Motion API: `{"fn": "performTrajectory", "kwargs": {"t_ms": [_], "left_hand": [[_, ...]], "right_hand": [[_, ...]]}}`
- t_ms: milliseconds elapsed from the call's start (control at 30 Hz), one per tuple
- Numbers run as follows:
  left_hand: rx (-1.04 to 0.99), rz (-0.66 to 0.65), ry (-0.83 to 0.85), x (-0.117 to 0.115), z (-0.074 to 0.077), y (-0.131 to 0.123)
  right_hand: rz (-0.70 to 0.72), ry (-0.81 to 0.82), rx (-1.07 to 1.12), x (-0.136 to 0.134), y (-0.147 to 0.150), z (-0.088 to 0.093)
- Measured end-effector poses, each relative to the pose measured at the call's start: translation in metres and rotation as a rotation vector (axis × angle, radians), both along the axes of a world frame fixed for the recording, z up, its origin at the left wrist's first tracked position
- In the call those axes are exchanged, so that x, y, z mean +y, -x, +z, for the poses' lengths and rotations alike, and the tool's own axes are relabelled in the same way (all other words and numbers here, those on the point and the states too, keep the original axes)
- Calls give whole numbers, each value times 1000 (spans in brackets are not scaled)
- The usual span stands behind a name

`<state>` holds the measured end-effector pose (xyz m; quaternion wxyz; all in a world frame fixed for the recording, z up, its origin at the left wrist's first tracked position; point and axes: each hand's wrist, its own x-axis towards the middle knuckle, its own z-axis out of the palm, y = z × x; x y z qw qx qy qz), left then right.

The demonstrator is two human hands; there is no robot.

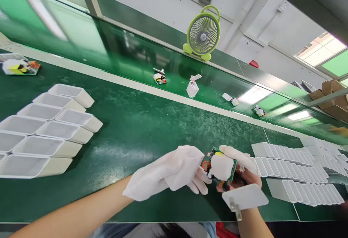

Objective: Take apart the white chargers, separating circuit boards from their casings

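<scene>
My left hand (pixel 174 172), in a loose white glove, has its fingers curled against the left side of a small green circuit board (pixel 220 167) with a white wrapped part on top. My right hand (pixel 240 171), wearing white finger cots, grips the same board from the right. A white flat lid with a metal prong (pixel 244 197) hangs just below the board, at my right wrist. Both hands hover over the green mat (pixel 141 129) near its front edge.
Several open white plastic housings (pixel 46 129) lie in rows at the left. Rows of white flat lids (pixel 296 172) lie at the right. On the conveyor belt (pixel 122 56) behind ride circuit boards (pixel 160 77) and a white housing (pixel 192 88). A green fan (pixel 203 33) stands beyond.
</scene>
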<state>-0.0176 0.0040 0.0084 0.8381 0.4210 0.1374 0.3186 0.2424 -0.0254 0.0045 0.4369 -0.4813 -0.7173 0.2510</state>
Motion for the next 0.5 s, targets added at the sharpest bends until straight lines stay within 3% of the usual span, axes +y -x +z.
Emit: {"fn": "performTrajectory", "kwargs": {"t_ms": [67,167,500], "left_hand": [[-151,-76,126,0,-5,-1],[-212,-75,237,1,-11,-2],[-131,-35,421,8,-14,-7]], "right_hand": [[60,-62,-19,4,4,2],[158,-121,-72,8,6,6],[339,-267,-419,16,10,23]]}}
